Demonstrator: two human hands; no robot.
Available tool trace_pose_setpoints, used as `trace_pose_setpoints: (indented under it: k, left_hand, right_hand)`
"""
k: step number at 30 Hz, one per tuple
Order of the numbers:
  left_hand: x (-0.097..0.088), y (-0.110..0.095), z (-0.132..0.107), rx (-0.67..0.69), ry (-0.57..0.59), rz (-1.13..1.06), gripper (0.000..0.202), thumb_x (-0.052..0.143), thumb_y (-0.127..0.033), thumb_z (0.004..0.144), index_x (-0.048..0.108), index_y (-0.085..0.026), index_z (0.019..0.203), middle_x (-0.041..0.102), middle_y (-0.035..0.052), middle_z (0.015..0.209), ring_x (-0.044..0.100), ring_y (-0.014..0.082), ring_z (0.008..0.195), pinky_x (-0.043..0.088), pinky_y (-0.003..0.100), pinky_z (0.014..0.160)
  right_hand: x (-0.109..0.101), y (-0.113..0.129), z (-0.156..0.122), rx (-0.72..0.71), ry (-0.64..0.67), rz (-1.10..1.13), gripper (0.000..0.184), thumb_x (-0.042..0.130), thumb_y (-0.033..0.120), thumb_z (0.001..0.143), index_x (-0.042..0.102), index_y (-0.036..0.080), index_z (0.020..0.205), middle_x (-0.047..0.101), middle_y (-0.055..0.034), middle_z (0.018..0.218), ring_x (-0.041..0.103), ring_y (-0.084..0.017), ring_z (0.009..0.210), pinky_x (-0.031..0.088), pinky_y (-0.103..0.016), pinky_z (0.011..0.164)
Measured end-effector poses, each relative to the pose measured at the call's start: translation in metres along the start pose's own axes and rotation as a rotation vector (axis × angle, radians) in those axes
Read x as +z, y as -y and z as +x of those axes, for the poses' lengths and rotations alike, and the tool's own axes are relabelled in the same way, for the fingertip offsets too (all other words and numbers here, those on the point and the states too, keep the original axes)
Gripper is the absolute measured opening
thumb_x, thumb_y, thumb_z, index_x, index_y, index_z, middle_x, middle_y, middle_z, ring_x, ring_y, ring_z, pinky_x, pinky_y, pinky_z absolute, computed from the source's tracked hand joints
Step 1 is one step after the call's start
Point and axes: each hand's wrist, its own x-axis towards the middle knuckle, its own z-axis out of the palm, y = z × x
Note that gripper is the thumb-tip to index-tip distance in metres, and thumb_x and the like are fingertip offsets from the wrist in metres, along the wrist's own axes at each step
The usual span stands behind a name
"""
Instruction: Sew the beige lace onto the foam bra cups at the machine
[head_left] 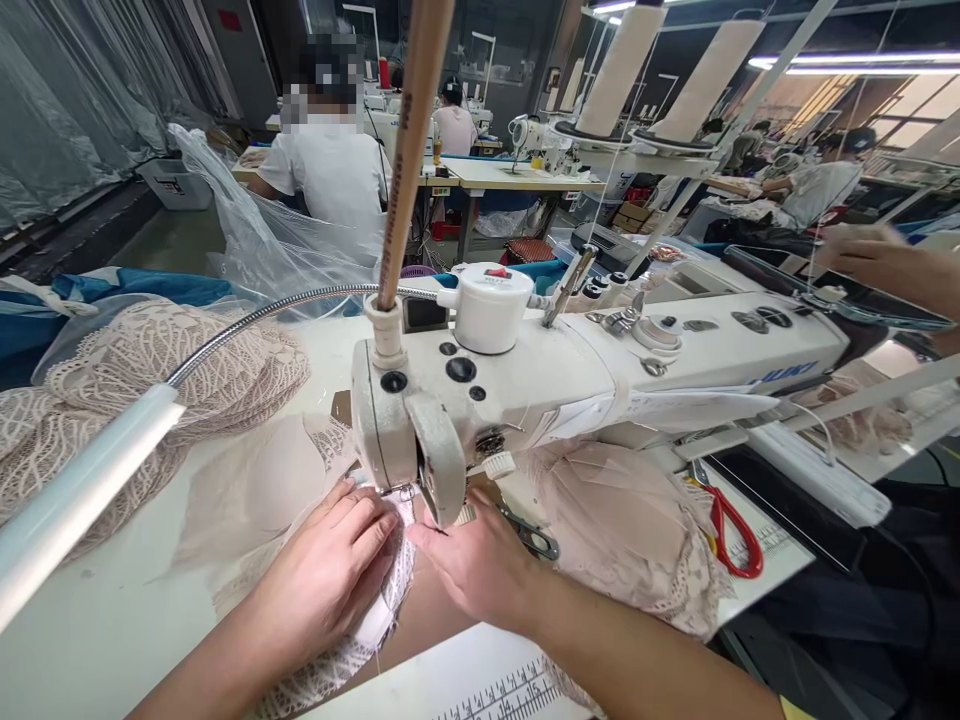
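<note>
A white sewing machine (570, 375) stands across the table, its needle head (409, 440) right in front of me. My left hand (330, 570) lies on a piece of pale lace fabric (360, 630), fingers bent and pressing it flat just left of the needle. My right hand (472, 565) rests on the fabric under the machine head, fingers together and pinching the cloth near the presser foot. More pink lace (630, 520) is bunched under the machine arm to the right.
A heap of lace pieces (150, 370) lies at the left beside a gooseneck lamp (82, 480). Red-handled scissors (731, 535) lie at the right. Thread cones (622, 65) stand behind. Another person (330, 165) sits ahead, and someone's hand (870, 255) shows at the far right.
</note>
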Motion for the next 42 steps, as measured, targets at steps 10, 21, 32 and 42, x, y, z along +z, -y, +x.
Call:
trace_pose_setpoints:
  k: [10,21,32,42]
  left_hand:
    - [0.001,0.003,0.002,-0.064,-0.006,-0.038,0.015,0.046,-0.019,0.092,0.06,-0.015,0.092,0.057,0.0091,0.086,0.05,0.0232,0.08,0.046,0.041,0.073]
    - [0.007,0.01,-0.004,0.096,0.013,-0.01,0.028,0.044,-0.008,0.09,0.062,-0.013,0.111,0.066,0.0126,0.111,0.059,0.0252,0.098,0.041,0.052,0.095]
    - [0.007,0.015,-0.005,0.088,0.037,-0.023,0.03,0.045,-0.012,0.091,0.06,-0.012,0.117,0.065,0.0143,0.117,0.059,0.0264,0.102,0.048,0.049,0.092]
    - [0.005,0.014,-0.004,0.085,0.029,-0.037,0.03,0.046,-0.013,0.091,0.06,-0.015,0.118,0.065,0.0136,0.119,0.061,0.0258,0.099,0.051,0.041,0.084]
  right_hand:
    - [0.002,0.002,0.009,0.049,-0.072,-0.054,0.022,0.05,0.007,0.076,0.061,0.018,0.09,0.059,-0.0056,0.089,0.048,-0.022,0.088,0.036,-0.035,0.08]
    - [0.005,0.001,0.006,0.031,-0.133,0.019,0.025,0.047,0.007,0.078,0.063,0.017,0.095,0.06,-0.0067,0.089,0.048,-0.021,0.083,0.037,-0.035,0.079]
    - [0.004,0.001,0.005,0.032,-0.132,0.025,0.023,0.05,0.006,0.075,0.062,0.016,0.092,0.059,-0.007,0.091,0.047,-0.022,0.086,0.036,-0.034,0.078]
    - [0.003,0.001,0.006,0.042,-0.097,0.031,0.022,0.049,0.007,0.077,0.062,0.017,0.093,0.06,-0.0066,0.094,0.048,-0.021,0.085,0.037,-0.033,0.076]
